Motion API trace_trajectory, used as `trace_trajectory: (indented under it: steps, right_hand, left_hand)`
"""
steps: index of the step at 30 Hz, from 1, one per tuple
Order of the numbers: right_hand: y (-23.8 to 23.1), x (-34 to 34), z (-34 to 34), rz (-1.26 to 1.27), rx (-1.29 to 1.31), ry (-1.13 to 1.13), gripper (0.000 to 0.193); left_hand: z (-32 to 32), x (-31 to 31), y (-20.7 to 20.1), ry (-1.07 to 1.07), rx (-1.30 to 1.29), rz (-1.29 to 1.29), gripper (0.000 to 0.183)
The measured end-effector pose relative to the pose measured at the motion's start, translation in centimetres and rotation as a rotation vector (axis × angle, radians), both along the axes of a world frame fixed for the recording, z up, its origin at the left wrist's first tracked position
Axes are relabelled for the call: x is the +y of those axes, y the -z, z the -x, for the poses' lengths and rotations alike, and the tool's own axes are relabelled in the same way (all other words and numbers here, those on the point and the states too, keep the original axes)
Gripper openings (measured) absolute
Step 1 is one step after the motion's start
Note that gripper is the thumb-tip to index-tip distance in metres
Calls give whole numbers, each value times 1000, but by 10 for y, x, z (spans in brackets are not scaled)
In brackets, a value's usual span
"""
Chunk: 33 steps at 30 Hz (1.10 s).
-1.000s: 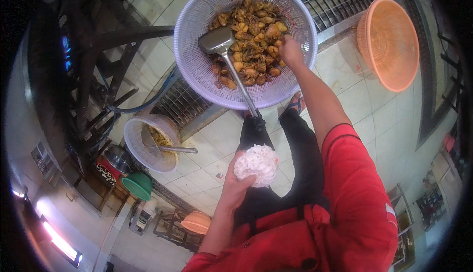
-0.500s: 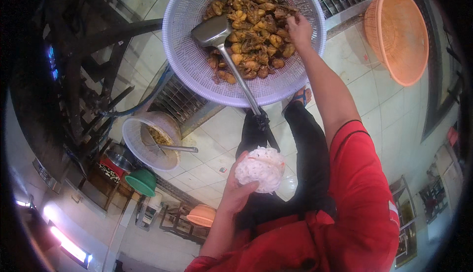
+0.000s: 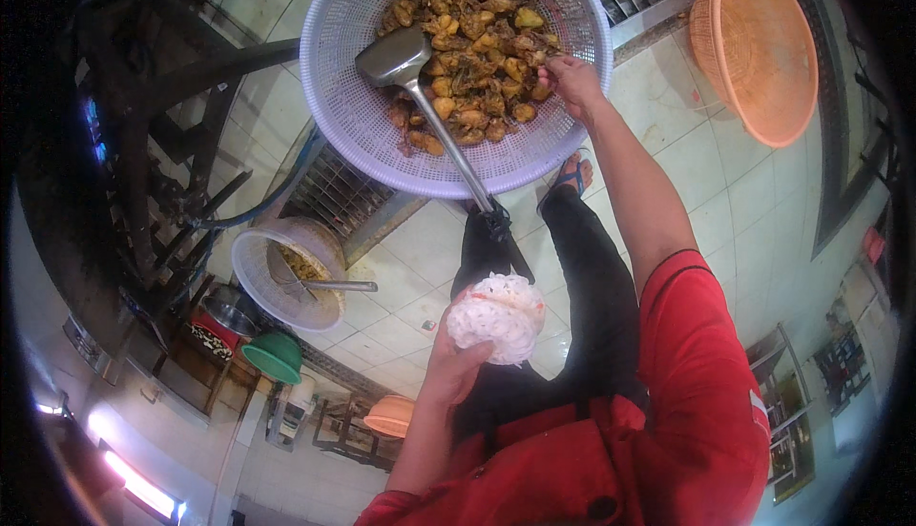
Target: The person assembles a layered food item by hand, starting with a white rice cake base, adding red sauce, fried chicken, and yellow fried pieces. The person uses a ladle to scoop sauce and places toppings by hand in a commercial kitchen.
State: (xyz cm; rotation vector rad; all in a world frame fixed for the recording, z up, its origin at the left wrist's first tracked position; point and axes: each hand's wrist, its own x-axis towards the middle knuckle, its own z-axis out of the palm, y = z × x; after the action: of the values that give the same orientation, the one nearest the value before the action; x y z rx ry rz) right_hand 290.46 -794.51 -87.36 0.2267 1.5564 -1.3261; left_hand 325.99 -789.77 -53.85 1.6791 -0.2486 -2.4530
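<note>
Right hand (image 3: 571,78) reaches into the basket (image 3: 355,125) at 12 o'clock, fingers pinched on a piece at the 3 o'clock edge of the food (image 3: 472,49). Left hand (image 3: 456,369) cups a white bag (image 3: 498,314), well apart at 6 o'clock. Ladle (image 3: 434,111) handle runs toward 5 o'clock, between the two hands.

I note the big basket (image 3: 382,135) ahead of the person, food pieces (image 3: 472,44) heaped inside, a ladle (image 3: 420,87) lying in it with its handle running back toward the legs. Right hand (image 3: 570,81) sits on the pieces at the basket's right side. Left hand (image 3: 458,364) is nearer the body, a bag (image 3: 498,314) on it. Second basket (image 3: 754,49) lies far right; small basket (image 3: 277,283) lies left.
</note>
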Motion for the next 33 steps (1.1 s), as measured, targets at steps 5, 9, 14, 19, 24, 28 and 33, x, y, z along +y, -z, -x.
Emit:
trace_trajectory:
  steps: [5, 9, 14, 19, 24, 28, 33]
  right_hand:
    - [-3, 1, -6, -133, 148, 29, 20]
    - [-12, -6, 7, -156, 298, 50, 24]
    - [-9, -12, 16, -163, 460, 47, 26]
    - [6, 3, 1, -466, 767, -454, 29]
    - [39, 18, -30, -506, 908, -611, 30]
    - [28, 8, -59, -545, 1082, -682, 31]
    - [8, 3, -54, -475, 1139, -801, 37]
  left_hand:
    - [1, 2, -2, 17, -13, -14, 90]
    - [-3, 7, 0, -3, 7, -10, 89]
    - [-6, 11, 0, -17, 11, -33, 89]
    - [-13, 19, 5, -36, 0, -40, 90]
    - [-21, 24, 17, -29, 34, -29, 92]
    - [-30, 29, 19, -52, -1, -52, 92]
    - [-34, 30, 18, -56, -32, -49, 92]
